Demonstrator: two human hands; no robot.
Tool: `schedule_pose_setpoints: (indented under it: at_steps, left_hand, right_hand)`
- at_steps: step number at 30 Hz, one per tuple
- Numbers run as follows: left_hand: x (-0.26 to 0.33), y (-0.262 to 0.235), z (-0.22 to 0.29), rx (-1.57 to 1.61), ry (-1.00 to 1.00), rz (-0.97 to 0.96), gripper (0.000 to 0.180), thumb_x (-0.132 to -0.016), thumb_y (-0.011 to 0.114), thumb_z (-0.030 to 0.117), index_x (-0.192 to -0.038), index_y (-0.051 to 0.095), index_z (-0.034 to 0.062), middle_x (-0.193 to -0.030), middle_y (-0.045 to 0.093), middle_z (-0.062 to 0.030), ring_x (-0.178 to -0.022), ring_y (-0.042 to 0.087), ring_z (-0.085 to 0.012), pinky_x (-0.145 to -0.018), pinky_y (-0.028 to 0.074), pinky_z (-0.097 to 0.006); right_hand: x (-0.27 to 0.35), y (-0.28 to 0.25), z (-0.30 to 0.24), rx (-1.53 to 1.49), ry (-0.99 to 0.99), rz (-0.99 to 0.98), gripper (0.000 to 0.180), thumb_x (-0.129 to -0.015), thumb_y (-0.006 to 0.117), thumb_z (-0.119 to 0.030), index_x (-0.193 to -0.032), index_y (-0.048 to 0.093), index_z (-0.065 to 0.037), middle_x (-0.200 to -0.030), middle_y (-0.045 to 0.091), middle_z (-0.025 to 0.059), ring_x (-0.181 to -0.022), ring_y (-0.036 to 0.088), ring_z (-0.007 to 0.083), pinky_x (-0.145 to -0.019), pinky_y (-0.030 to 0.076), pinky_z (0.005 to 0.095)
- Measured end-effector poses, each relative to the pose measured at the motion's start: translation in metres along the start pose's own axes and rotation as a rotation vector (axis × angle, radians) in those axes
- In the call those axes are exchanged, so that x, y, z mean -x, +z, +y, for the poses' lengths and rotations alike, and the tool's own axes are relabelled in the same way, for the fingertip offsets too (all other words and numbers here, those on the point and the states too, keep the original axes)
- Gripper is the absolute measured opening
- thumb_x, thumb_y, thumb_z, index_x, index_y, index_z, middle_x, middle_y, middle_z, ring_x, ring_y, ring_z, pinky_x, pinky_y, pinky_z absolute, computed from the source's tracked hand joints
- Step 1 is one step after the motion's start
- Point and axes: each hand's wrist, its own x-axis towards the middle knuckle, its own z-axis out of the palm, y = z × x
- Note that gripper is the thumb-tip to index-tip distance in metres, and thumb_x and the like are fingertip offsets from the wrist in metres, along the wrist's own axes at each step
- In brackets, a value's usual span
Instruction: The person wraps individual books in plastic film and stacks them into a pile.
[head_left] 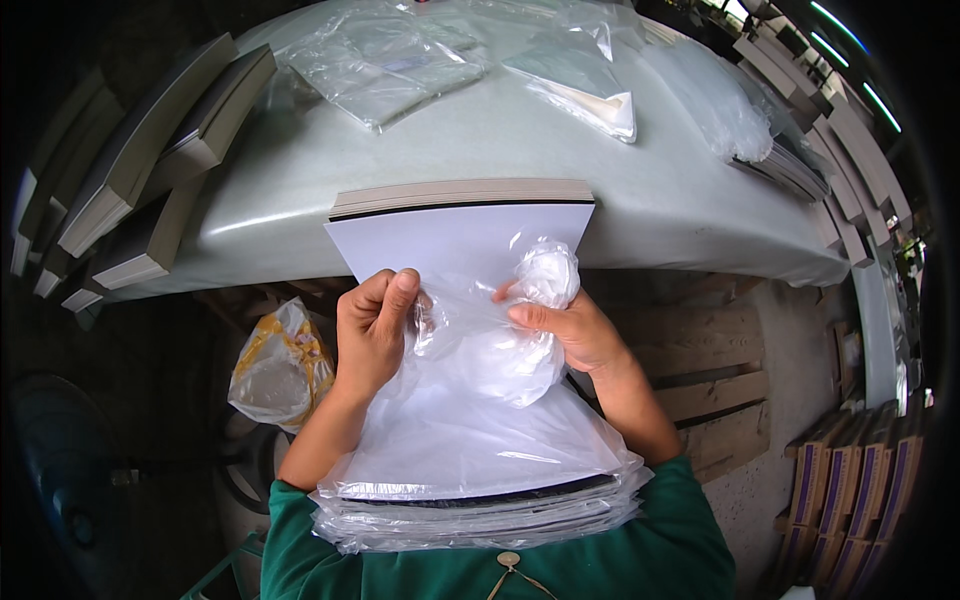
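Hands both closed, left hand (370,328) pinching clear crinkled plastic film (512,370), right hand (584,330) gripping its bunched wad, white-topped rectangular stack of pages (455,232) partly beneath, its far end at pale grey-green draped worktop (420,155), film-wrapped flat stack (490,512) against green shirt (660,545)

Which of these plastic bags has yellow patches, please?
The bag below the table, left of the left hand; clear bags on the table and the held bag show no yellow.
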Motion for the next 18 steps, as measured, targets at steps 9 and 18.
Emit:
schedule_pose_setpoints:
  at_steps: [9, 18]
  left_hand:
    - [-0.001, 0.000, -0.009, -0.604, 0.402, -0.072, 0.024, -0.087, 0.050, 0.019, -0.081, 0.062, -0.0003, -0.064, 0.058, -0.0118, -0.056, 0.054, -0.0202, -0.061, 0.040, -0.027]
    - [-0.005, -0.001, 0.001, -0.108, -0.001, -0.171, 0.031, -0.089, 0.046, 0.026, -0.074, 0.060, 0.0027, -0.067, 0.060, -0.0072, -0.061, 0.055, -0.0163, -0.065, 0.041, -0.026]
  right_hand:
    - [-0.004, 0.004, 0.015, -0.675, -0.094, 0.087, 0.019, -0.084, 0.053, -0.015, -0.102, 0.049, -0.012, -0.075, 0.053, -0.0002, -0.069, 0.053, 0.0109, -0.061, 0.044, 0.0249]
    - [0.004, 0.010, 0.003, -0.119, 0.186, -0.241, 0.039, -0.072, 0.068, -0.015, -0.104, 0.050, -0.003, -0.073, 0.053, -0.0010, -0.065, 0.051, 0.0078, -0.057, 0.042, 0.0228]
